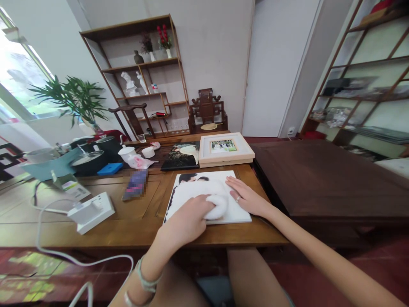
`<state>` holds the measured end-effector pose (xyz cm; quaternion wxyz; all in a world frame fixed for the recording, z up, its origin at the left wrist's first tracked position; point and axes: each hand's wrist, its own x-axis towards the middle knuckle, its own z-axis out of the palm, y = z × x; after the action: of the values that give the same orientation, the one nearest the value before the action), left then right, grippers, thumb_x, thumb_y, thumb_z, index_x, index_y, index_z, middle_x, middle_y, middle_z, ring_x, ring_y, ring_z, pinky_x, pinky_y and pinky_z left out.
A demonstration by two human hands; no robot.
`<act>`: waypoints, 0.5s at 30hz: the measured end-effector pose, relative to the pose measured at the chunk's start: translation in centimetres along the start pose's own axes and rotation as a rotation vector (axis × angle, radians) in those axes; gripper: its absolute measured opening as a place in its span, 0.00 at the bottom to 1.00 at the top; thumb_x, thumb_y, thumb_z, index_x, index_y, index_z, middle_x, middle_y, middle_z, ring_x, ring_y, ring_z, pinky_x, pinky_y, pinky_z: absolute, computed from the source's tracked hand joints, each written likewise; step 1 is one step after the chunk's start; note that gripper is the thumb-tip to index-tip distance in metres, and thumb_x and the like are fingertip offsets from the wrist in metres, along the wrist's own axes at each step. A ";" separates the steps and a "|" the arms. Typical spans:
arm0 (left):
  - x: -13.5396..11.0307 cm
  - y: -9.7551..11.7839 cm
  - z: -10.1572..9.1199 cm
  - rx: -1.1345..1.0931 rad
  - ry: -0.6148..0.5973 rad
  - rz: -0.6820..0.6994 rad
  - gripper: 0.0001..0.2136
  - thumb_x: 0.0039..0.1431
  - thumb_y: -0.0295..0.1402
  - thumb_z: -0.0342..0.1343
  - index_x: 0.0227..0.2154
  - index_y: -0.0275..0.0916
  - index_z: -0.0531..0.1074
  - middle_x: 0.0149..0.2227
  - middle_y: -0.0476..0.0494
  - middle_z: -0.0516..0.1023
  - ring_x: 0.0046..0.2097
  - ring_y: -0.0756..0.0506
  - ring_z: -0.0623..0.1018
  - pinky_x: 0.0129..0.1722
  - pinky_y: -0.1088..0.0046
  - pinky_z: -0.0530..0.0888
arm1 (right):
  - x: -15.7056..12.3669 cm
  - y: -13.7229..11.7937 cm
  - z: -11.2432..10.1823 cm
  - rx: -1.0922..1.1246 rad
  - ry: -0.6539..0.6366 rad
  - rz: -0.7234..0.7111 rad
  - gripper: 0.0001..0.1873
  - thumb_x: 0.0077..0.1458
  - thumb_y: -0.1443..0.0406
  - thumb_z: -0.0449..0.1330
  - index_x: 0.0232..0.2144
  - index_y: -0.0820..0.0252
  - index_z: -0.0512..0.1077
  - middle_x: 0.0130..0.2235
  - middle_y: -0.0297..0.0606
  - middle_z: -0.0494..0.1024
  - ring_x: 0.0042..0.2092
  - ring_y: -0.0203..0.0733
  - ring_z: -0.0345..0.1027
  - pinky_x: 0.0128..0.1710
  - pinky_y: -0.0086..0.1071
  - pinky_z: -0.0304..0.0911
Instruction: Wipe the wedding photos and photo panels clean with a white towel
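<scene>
A white photo panel lies flat near the front edge of the wooden table, with part of a dark-haired picture along its top and left. My left hand, with a bracelet at the wrist, is closed around a bunched white cloth and presses it on the panel. The cloth hides much of the picture. My right hand, wearing a ring, rests flat on the panel's right side, fingers stretched out.
Behind the panel lie a pale framed photo and a dark photo panel. A white power strip with its cable sits at left, near a blurred purple packet, a blue box and several pots and cups.
</scene>
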<state>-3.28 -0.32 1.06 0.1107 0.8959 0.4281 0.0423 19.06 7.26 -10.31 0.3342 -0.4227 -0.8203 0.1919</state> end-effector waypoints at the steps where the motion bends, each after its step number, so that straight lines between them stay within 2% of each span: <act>1: 0.5 -0.4 0.0 0.009 0.021 0.010 0.19 0.43 0.16 0.44 0.35 0.39 0.72 0.44 0.43 0.74 0.47 0.44 0.72 0.48 0.70 0.68 | 0.0 -0.1 -0.1 0.009 0.001 0.004 0.25 0.61 0.57 0.46 0.58 0.59 0.62 0.63 0.44 0.59 0.65 0.46 0.47 0.63 0.48 0.45; 3: 2.2 -1.5 0.3 0.077 0.060 0.013 0.18 0.44 0.16 0.44 0.34 0.37 0.72 0.45 0.41 0.74 0.47 0.44 0.73 0.47 0.70 0.69 | 0.1 -0.4 -0.2 0.035 0.009 0.033 0.26 0.61 0.56 0.46 0.58 0.60 0.61 0.63 0.45 0.59 0.65 0.46 0.48 0.63 0.48 0.45; 5: 4.2 -2.4 0.9 0.154 0.084 -0.001 0.18 0.45 0.16 0.44 0.37 0.35 0.72 0.51 0.37 0.71 0.51 0.41 0.71 0.49 0.67 0.68 | 0.2 -0.7 -0.5 0.079 0.033 0.075 0.27 0.62 0.56 0.45 0.60 0.59 0.59 0.63 0.45 0.58 0.64 0.47 0.50 0.63 0.49 0.46; 8: 6.2 -2.4 1.9 0.197 0.073 0.010 0.19 0.46 0.15 0.45 0.40 0.32 0.72 0.59 0.33 0.63 0.60 0.37 0.63 0.53 0.59 0.65 | 0.3 -1.2 -0.9 0.141 0.092 0.102 0.27 0.62 0.55 0.45 0.60 0.55 0.57 0.63 0.42 0.58 0.63 0.48 0.51 0.63 0.49 0.46; 11: 6.5 -0.8 2.5 0.215 0.036 0.047 0.18 0.47 0.15 0.46 0.40 0.31 0.72 0.60 0.33 0.62 0.62 0.35 0.60 0.54 0.56 0.64 | 0.3 -1.4 -1.1 0.153 0.117 0.075 0.27 0.62 0.55 0.44 0.60 0.55 0.57 0.64 0.41 0.57 0.64 0.47 0.50 0.63 0.48 0.45; 15: 4.2 2.9 2.5 0.253 -0.057 0.082 0.14 0.49 0.19 0.49 0.38 0.30 0.73 0.60 0.30 0.62 0.61 0.32 0.60 0.52 0.53 0.66 | 0.1 -1.6 -1.1 0.154 0.105 0.089 0.26 0.62 0.55 0.45 0.60 0.54 0.57 0.63 0.41 0.58 0.63 0.47 0.51 0.62 0.47 0.48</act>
<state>2.03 0.78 -0.75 0.0072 0.9203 0.3898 -0.0327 18.90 6.50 -8.50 0.3994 -0.4412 -0.7649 0.2465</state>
